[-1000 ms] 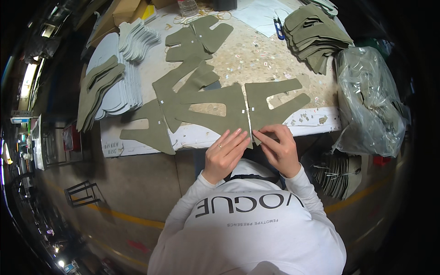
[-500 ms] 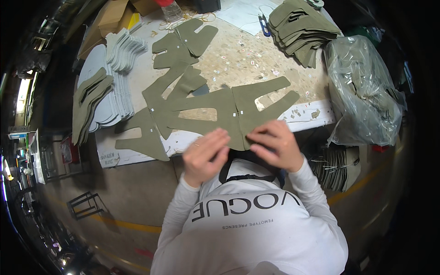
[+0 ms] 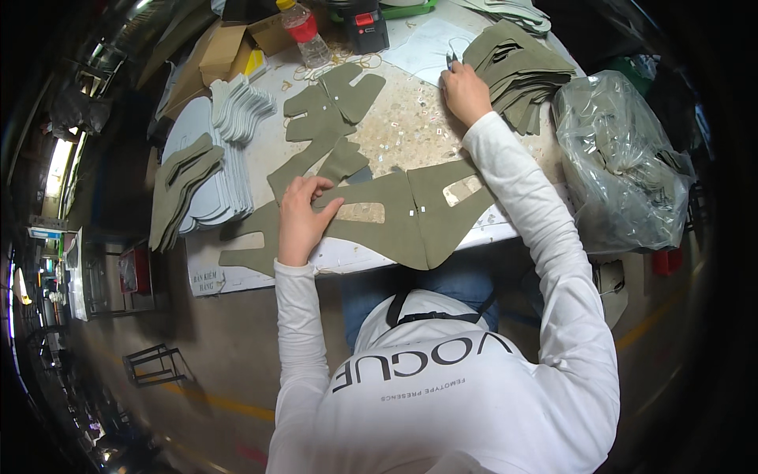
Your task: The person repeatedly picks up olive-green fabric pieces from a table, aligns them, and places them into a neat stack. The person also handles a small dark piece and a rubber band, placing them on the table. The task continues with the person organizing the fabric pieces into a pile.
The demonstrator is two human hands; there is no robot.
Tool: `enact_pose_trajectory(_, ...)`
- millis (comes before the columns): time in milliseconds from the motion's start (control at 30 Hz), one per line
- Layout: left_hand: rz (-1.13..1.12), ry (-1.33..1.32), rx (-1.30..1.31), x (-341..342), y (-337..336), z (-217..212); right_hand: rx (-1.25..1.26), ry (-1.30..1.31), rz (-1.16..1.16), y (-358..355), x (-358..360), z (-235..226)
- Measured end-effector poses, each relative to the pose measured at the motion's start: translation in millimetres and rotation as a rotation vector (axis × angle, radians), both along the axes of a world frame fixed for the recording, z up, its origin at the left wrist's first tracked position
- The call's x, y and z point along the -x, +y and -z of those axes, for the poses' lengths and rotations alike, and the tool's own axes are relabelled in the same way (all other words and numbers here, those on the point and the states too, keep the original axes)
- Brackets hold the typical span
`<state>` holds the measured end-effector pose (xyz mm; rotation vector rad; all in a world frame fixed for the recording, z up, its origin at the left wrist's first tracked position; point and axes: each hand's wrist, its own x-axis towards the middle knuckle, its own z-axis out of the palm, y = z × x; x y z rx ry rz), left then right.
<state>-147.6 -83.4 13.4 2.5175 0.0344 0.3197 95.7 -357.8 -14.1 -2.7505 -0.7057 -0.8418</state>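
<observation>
My right hand [image 3: 467, 93] reaches to the far side of the table, its fingers closed around small thread snips [image 3: 451, 60]; only the dark tip shows past them. My left hand [image 3: 302, 220] rests with thumb and fingers apart on the left end of an olive fabric piece [image 3: 379, 189]. This piece has cut-out slots and small white stickers beside the line where it meets its right-hand neighbour [image 3: 446, 225]. Beneath and left of my left hand lies another slotted olive piece [image 3: 251, 224]. Farther back, more olive pieces [image 3: 324, 110] overlap.
Stacked olive pieces [image 3: 517, 67] stand at the far right, beside a clear plastic bag [image 3: 620, 166]. Pale grey pieces [image 3: 229, 174] are piled at left with olive ones [image 3: 183, 189] on top. A bottle [image 3: 304, 35], a dark box [image 3: 365, 31] and cardboard [image 3: 225, 55] stand behind.
My right hand has gone from the near table edge to the snips at the far side. My left hand has moved left onto the fabric. The view has shifted slightly.
</observation>
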Motion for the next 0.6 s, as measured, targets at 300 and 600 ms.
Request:
enact_pose_trajectory(300, 0.04, 0.106, 0.424, -1.6, -6.1, 2.0, 0.103, 0.101, 0.219, -17.8, 34.0, -7.8)
enact_pose_trajectory(600, -0.026, 0.307, 1.016, -0.9, -10.6, 7.8, -0.346, 0.411, -0.161, -26.4, 117.1, -74.0)
